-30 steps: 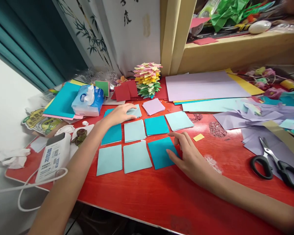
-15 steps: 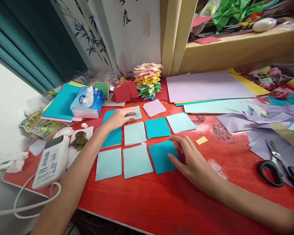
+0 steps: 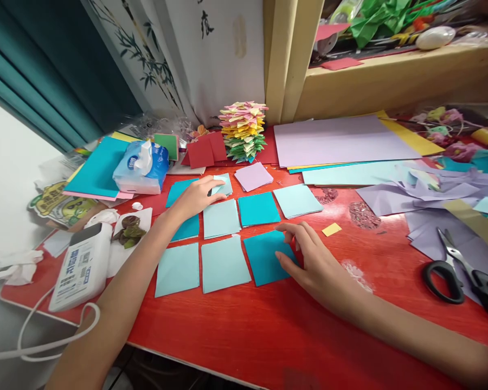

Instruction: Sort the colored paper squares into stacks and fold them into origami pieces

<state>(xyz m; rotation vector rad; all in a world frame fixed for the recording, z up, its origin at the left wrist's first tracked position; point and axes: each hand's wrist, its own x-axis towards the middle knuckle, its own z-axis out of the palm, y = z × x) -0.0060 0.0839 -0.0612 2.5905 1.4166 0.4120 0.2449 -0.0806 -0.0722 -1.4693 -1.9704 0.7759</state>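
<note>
Square paper stacks lie in rows on the red table (image 3: 211, 336). My left hand (image 3: 197, 199) rests by the small light-blue stack (image 3: 224, 185) at the back, its fingers apart at that stack's left part. Under my left wrist is a teal stack (image 3: 187, 230), partly covered. My right hand (image 3: 305, 252) is beside the front teal square (image 3: 264, 260), thumb and fingers apart, overlapping its right edge. Nearby are light-blue stacks (image 3: 220, 219), (image 3: 225, 265), (image 3: 178, 269), (image 3: 297, 200), a teal stack (image 3: 259, 209) and a lilac stack (image 3: 253, 176).
Folded-paper tower (image 3: 244, 132) and red squares (image 3: 201, 153) stand at the back. Tissue pack (image 3: 142, 168) and white device (image 3: 81, 268) with a cable are left. Large lilac sheets (image 3: 341, 142), paper scraps (image 3: 423, 189) and scissors (image 3: 451, 254) are right. A yellow scrap (image 3: 332, 229) lies near my right hand.
The fingers of my left hand have spread a little over the small light-blue stack. The whole view has shifted slightly; my right hand keeps its pose by the teal square.
</note>
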